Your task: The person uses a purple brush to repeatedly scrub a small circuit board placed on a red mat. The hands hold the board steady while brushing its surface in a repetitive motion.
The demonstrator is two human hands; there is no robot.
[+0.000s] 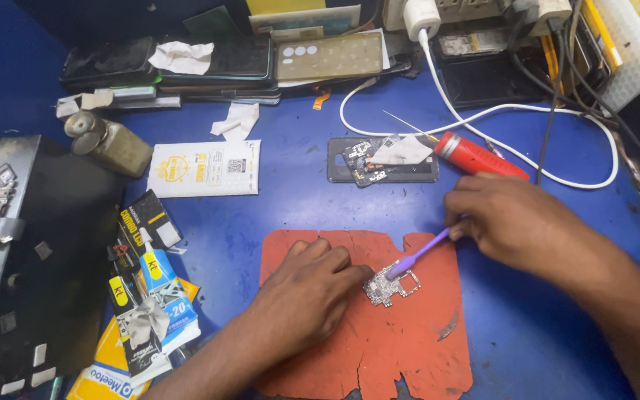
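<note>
A small phone circuit board [392,284] lies on a worn red-orange mat [379,341] on the blue workbench [275,215]. My left hand [305,292] rests on the mat with its fingertips pressing the board's left edge. My right hand [509,218] grips a purple brush [416,255] whose tip touches the top of the board.
A red pen-shaped tool [479,155] and a dark phone with a loose board on it [381,159] lie behind the mat. A white cable [483,115], a metal bottle [109,141], a white packet [205,168], glue packets [150,296] and a dark parts tray [9,259] surround the work spot.
</note>
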